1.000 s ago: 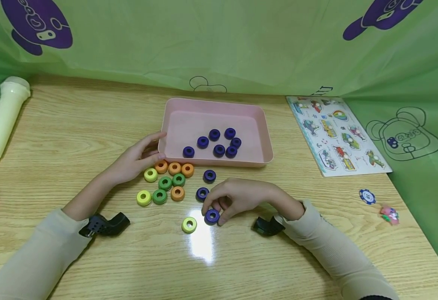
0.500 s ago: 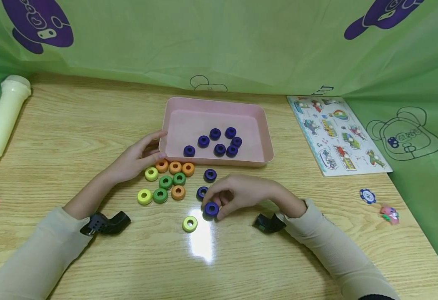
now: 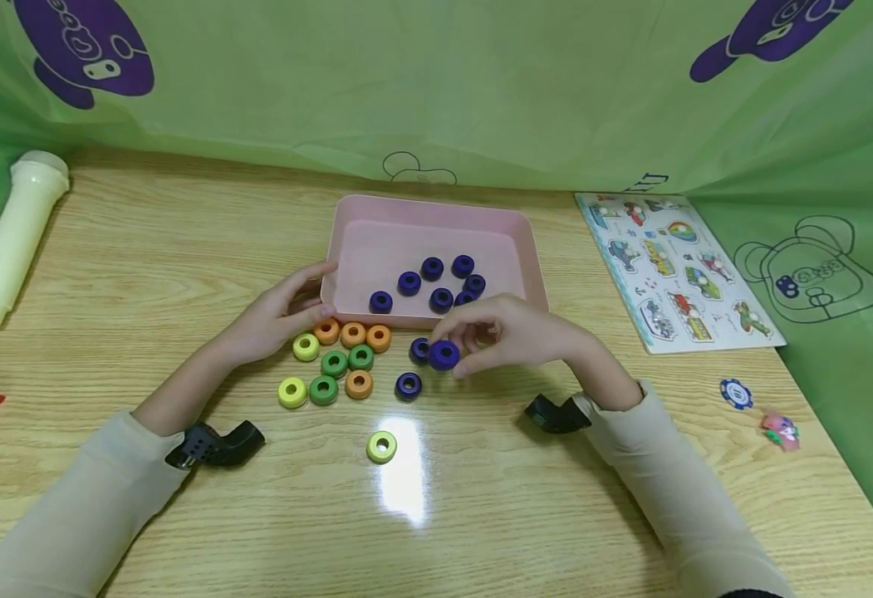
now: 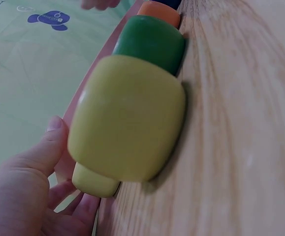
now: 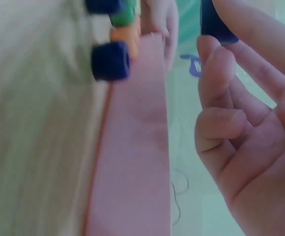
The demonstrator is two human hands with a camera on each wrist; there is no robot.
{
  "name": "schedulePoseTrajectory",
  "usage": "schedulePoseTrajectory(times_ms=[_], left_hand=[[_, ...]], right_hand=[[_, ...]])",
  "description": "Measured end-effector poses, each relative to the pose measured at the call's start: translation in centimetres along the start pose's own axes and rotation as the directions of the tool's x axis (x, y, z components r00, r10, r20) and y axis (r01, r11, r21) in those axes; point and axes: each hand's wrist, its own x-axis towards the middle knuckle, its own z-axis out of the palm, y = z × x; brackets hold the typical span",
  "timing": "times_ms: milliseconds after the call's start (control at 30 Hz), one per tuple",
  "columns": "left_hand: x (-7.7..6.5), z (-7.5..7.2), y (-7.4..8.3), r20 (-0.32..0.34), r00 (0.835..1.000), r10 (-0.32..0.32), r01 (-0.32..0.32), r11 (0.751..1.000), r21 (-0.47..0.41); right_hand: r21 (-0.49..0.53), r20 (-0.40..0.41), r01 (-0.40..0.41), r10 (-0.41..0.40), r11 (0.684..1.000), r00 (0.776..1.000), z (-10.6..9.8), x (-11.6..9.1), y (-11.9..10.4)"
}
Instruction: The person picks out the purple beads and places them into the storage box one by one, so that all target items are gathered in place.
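My right hand (image 3: 514,332) pinches a dark blue ring bead (image 3: 444,355) between thumb and fingers, raised above the table in front of the pink tray (image 3: 537,274). In the right wrist view that bead (image 5: 216,24) is partly cut off by the top edge. My left hand (image 3: 275,320) holds the tray's near left corner, thumb at the front wall and fingers along the left side. Inside the tray lie several dark blue beads (image 3: 409,283). Two more dark blue beads, one being this bead (image 3: 409,385), rest on the table before it.
Orange (image 3: 359,384), green (image 3: 324,389) and yellow beads (image 3: 292,392) cluster by the left hand. One yellow bead (image 3: 381,447) lies apart, nearer. A picture puzzle board (image 3: 675,274), poker chip (image 3: 736,394) and small pink figure (image 3: 781,431) are at right; a cream tube (image 3: 17,241) stands left.
My right hand has lifted the dark blue bead off the table and carried it forward, slightly right, toward the tray. My left hand stays at the tray's corner.
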Motion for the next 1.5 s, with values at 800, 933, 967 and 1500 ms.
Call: schedulePoseTrajectory(times_ms=[800,933,967,1500], left_hand=[[0.5,-0.2,-2.9,-0.021,1.0,0.009,-0.009,1.0,0.0],[0.5,-0.2,-2.5,-0.009,1.0,0.001,-0.001,1.0,0.001],[0.5,-0.2,-2.2,-0.005,1.0,-0.001,0.001,1.0,-0.003],[0.6,-0.3,-2.6,0.001,1.0,0.008,-0.008,1.0,-0.009]], right_hand=[[-0.105,-0.215,-0.223,0.197,0.969,0.957,-1.6,4.1,4.9],[-0.104,-0.203,-0.241,0.216,0.965,0.955,-1.6,4.4,5.2],[-0.104,-0.201,-0.24,0.216,0.965,0.956,-1.6,4.4,5.2],[-0.218,-0.138,-0.267,0.241,0.939,0.961,-1.4,5.5,4.9]])
